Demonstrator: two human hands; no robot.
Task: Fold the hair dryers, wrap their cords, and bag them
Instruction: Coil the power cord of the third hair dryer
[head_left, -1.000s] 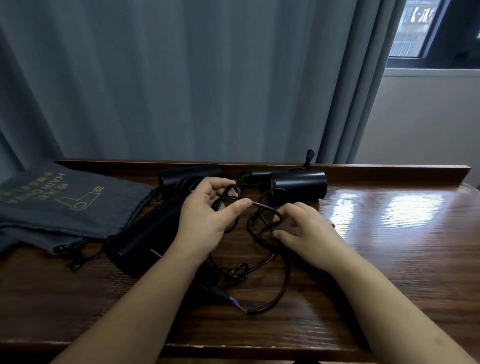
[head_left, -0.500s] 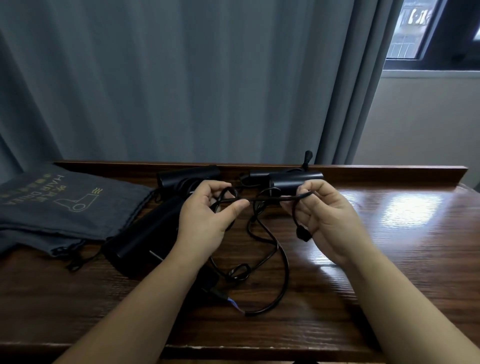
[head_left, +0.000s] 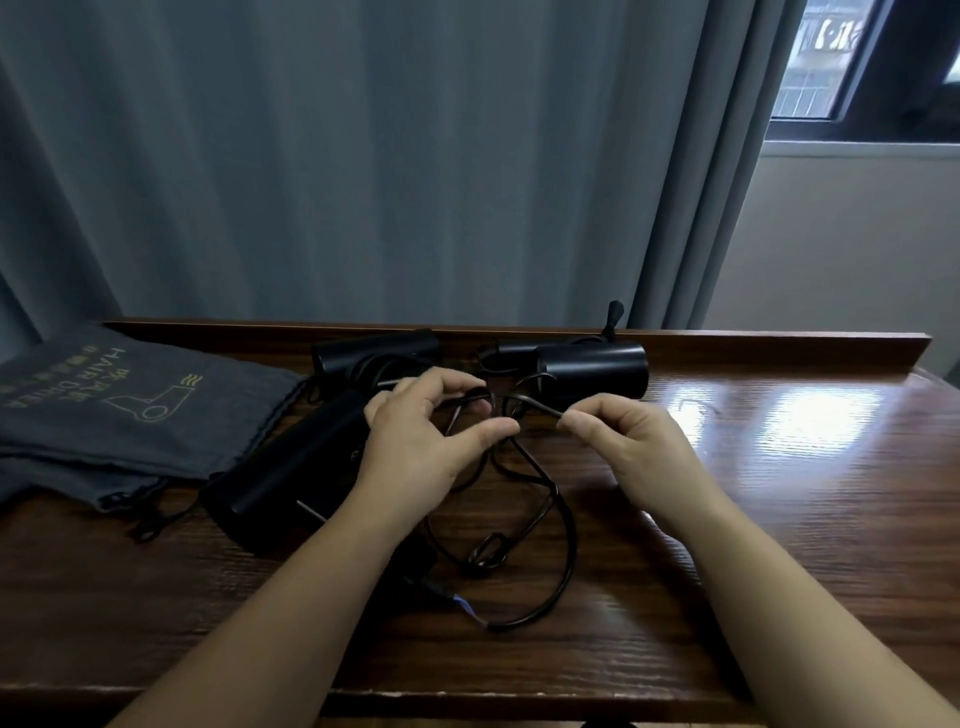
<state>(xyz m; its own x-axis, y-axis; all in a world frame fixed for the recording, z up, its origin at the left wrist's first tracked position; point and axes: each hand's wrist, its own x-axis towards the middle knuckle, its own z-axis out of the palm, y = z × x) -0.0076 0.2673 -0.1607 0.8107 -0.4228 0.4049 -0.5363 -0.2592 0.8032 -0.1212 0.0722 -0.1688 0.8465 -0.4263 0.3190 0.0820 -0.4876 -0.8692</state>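
Black dryers (head_left: 592, 370), black cord (head_left: 563, 530), grey bag (head_left: 156, 415).

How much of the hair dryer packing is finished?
Nothing is bagged yet: the grey bags lie flat at the table's left. In hand: the left hand and right hand both pinch one black cord, the rest of it loose on the wood. Left: finish wrapping it, then bag the near dryer and far dryer.

Left hand (head_left: 415, 441) and right hand (head_left: 631, 447) pinching a black cord (head_left: 558, 514) above a wooden table (head_left: 779, 493), two black dryers (head_left: 283, 475) (head_left: 592, 370) behind, grey bag (head_left: 124, 410) at left, curtain (head_left: 363, 156) beyond
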